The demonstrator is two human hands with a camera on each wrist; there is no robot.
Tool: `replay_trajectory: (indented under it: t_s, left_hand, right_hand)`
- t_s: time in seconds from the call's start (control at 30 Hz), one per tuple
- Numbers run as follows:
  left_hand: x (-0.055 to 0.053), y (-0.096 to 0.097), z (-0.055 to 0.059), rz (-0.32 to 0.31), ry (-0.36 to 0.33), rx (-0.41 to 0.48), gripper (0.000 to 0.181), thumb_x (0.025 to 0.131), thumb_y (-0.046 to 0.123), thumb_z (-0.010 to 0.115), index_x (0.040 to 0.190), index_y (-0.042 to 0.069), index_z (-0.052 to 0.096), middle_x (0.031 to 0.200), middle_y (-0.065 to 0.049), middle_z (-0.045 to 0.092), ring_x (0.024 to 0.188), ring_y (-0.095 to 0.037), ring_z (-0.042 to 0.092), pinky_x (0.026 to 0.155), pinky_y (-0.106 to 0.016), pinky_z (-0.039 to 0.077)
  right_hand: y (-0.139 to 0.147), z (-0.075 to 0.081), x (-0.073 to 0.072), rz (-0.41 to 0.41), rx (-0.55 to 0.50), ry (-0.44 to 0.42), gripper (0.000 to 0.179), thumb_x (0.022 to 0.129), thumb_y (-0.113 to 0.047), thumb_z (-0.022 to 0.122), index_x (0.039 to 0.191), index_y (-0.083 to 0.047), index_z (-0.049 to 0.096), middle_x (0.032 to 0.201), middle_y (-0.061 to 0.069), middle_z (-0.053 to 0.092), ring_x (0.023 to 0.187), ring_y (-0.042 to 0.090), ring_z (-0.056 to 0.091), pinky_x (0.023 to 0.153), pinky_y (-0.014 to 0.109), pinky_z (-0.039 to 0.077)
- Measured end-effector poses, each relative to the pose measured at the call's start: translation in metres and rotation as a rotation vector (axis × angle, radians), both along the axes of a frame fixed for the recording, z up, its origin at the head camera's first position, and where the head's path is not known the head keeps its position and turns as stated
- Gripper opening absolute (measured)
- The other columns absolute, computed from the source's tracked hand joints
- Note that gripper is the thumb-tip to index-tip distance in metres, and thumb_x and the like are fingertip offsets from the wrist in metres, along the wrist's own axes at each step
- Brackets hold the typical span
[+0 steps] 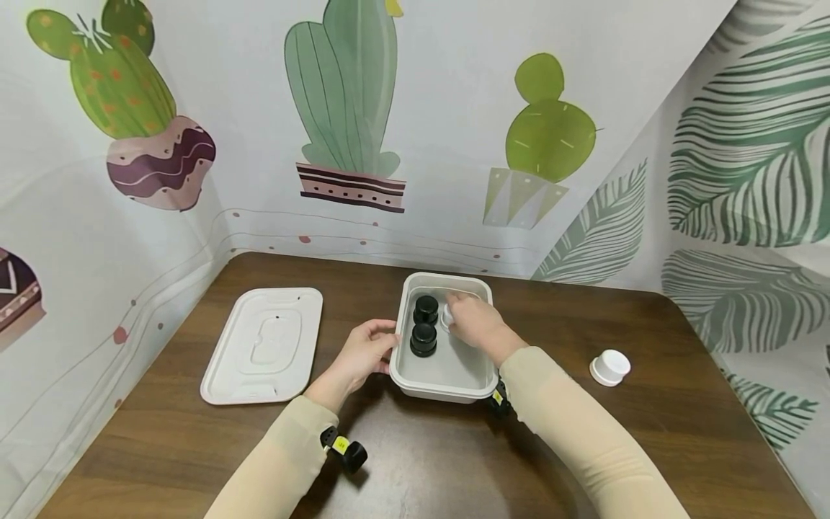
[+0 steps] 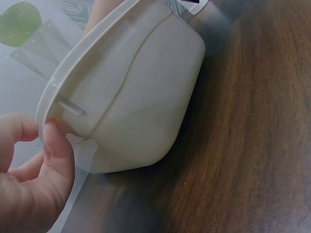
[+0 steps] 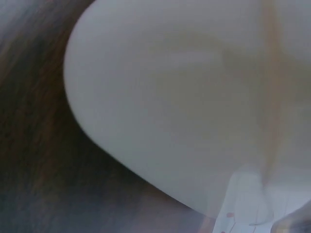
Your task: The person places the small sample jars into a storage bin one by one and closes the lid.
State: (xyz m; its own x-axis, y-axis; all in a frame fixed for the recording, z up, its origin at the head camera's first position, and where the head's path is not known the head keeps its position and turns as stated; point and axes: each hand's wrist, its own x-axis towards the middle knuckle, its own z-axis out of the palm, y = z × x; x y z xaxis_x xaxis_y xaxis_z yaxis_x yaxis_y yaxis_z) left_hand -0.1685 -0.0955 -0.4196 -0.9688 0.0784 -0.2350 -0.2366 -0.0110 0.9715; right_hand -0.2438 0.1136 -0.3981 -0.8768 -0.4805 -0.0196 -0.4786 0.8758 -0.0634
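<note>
A light grey plastic storage box stands on the table. My left hand pinches its left rim between thumb and fingers; the left wrist view shows the grip on the rim closely. My right hand reaches inside the box, fingers round a small white jar-like piece that they partly hide. Left of it, two black, stepped, round jar-like pieces stand one behind the other on the box floor. In the right wrist view the box wall fills most of the frame, blurred.
A white rectangular lid lies flat on the table to the left. To the right of the box stands another white jar-like piece. Behind the brown wooden table hangs cloth printed with cacti and leaves.
</note>
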Motion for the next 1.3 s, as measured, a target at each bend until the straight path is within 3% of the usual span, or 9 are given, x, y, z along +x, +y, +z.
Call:
replay_trajectory:
  t_s: [0.27, 0.53, 0.9, 1.3]
  left_hand:
    - [-0.001, 0.001, -0.002, 0.013, -0.005, 0.005, 0.037, 0.086, 0.004, 0.058, 0.122, -0.002, 0.053, 0.098, -0.020, 0.063, 0.065, -0.018, 0.062, 0.049, -0.025, 0.050]
    - [0.000, -0.002, -0.003, 0.001, -0.007, 0.008, 0.037, 0.087, 0.006, 0.059, 0.123, -0.002, 0.053, 0.099, -0.021, 0.063, 0.066, -0.018, 0.062, 0.050, -0.025, 0.050]
    - [0.000, -0.001, 0.000, -0.019, -0.008, 0.005, 0.038, 0.089, 0.008, 0.058, 0.126, -0.001, 0.051, 0.102, -0.022, 0.062, 0.069, -0.018, 0.063, 0.051, -0.026, 0.052]
    - [-0.001, -0.002, -0.003, -0.019, -0.019, -0.003, 0.038, 0.089, 0.010, 0.058, 0.125, 0.000, 0.051, 0.105, -0.023, 0.061, 0.072, -0.021, 0.063, 0.052, -0.027, 0.052]
  right_hand:
    - [0.005, 0.000, 0.001, 0.056, -0.053, 0.063, 0.054, 0.084, -0.021, 0.066, 0.129, 0.004, 0.050, 0.128, 0.020, 0.057, 0.118, 0.032, 0.056, 0.097, 0.043, 0.047]
    - [0.016, 0.007, 0.010, 0.042, -0.193, 0.068, 0.049, 0.089, -0.029, 0.063, 0.131, -0.006, 0.053, 0.131, 0.016, 0.056, 0.121, 0.031, 0.054, 0.098, 0.046, 0.046]
    - [0.032, 0.014, 0.023, 0.067, -0.352, 0.112, 0.043, 0.088, -0.026, 0.064, 0.126, -0.007, 0.058, 0.128, 0.012, 0.059, 0.119, 0.030, 0.056, 0.100, 0.045, 0.045]
    - [0.042, 0.012, 0.029, 0.023, -0.480, 0.112, 0.044, 0.087, -0.027, 0.066, 0.124, -0.004, 0.058, 0.127, 0.016, 0.059, 0.121, 0.032, 0.053, 0.102, 0.046, 0.043]
